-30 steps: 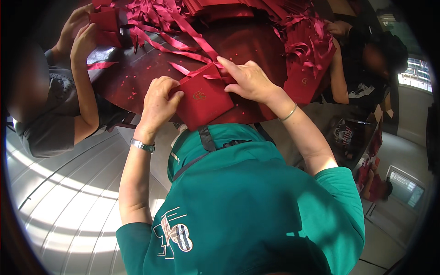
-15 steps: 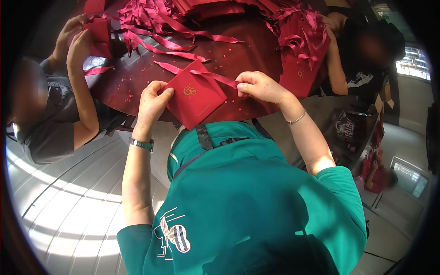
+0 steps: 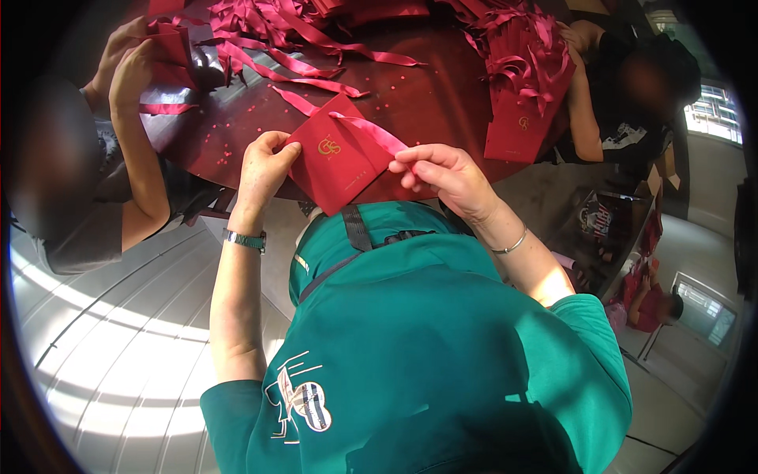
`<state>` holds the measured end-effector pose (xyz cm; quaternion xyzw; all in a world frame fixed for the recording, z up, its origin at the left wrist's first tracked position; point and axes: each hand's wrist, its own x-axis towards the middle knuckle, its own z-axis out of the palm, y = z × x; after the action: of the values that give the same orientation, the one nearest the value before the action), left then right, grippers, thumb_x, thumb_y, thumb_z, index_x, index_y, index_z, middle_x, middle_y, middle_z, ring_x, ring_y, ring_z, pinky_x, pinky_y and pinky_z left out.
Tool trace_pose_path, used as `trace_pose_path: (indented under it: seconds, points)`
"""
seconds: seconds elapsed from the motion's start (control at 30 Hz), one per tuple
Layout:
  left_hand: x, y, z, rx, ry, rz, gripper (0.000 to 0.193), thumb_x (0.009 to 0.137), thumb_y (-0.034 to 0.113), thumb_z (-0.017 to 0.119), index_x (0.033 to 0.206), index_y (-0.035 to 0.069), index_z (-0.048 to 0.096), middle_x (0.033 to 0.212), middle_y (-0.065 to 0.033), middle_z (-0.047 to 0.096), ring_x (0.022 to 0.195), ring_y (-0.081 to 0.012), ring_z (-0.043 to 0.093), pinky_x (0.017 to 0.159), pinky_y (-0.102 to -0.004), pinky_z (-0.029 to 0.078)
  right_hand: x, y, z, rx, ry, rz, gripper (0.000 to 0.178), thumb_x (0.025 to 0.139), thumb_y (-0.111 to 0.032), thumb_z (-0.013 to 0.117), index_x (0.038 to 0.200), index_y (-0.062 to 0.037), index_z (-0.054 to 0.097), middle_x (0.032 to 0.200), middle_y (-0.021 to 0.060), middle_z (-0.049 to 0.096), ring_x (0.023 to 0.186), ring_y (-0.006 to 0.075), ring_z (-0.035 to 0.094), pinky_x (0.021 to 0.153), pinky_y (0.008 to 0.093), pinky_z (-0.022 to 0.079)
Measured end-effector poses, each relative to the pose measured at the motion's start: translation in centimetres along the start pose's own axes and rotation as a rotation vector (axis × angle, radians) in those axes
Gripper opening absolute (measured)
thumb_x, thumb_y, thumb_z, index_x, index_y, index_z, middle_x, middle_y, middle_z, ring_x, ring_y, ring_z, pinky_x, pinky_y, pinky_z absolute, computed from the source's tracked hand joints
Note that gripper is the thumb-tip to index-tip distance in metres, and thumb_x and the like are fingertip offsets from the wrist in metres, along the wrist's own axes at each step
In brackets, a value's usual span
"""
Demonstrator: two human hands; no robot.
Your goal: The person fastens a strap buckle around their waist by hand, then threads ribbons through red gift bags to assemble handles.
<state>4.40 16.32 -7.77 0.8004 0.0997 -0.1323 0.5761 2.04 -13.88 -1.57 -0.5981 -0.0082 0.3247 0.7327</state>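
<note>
A flat red paper gift bag (image 3: 332,162) with a gold emblem hangs tilted at the near edge of the table. Its left corner is pinched between the thumb and fingers of my left hand (image 3: 268,164). A pink-red ribbon (image 3: 367,126) comes out of a hole near the bag's upper edge and runs right to my right hand (image 3: 450,175), whose thumb and fingers close on its end. Another length of ribbon (image 3: 292,100) sticks out behind the bag at the upper left.
A dark red glossy table (image 3: 403,99) carries scattered red paper dots and a heap of ribbons (image 3: 264,31). Stacked red bags with ribbons (image 3: 525,75) lie at the right by a person in black. At the left another person's hands (image 3: 130,67) hold a red piece.
My right hand has come nearer the bag and slightly down, its fingers more spread, and the ribbon reaches less far out. My left hand keeps its hold on the bag.
</note>
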Motion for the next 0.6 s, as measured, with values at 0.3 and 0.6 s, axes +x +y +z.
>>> trace_pose_path:
  seconds: [0.3,0.6]
  points:
    - [-0.4,0.8,-0.7,-0.194,-0.161,-0.102,0.030,0.081,0.000,0.056,0.110,-0.006,0.060,0.097,-0.0073,0.064,0.085,-0.0120,0.058,0.077,-0.0249,0.045,1.0,-1.8,2.7,0.007,-0.047,-0.176,0.037,0.092,-0.003,0.055,0.128,0.0008,0.053,0.123,0.0144,0.059,0.103,0.0194,0.061,0.084,0.0279,0.052]
    - [-0.9,0.0,-0.2,-0.206,-0.028,-0.034,0.030,0.079,0.002,0.061,0.108,-0.005,0.062,0.095,-0.0087,0.067,0.084,-0.0133,0.062,0.079,-0.0254,0.049,2.1,-3.7,4.5,-0.695,0.004,-0.784,0.034,0.092,-0.017,0.063,0.120,0.0017,0.059,0.091,0.0069,0.059,0.085,0.0121,0.054,0.079,0.0258,0.046]
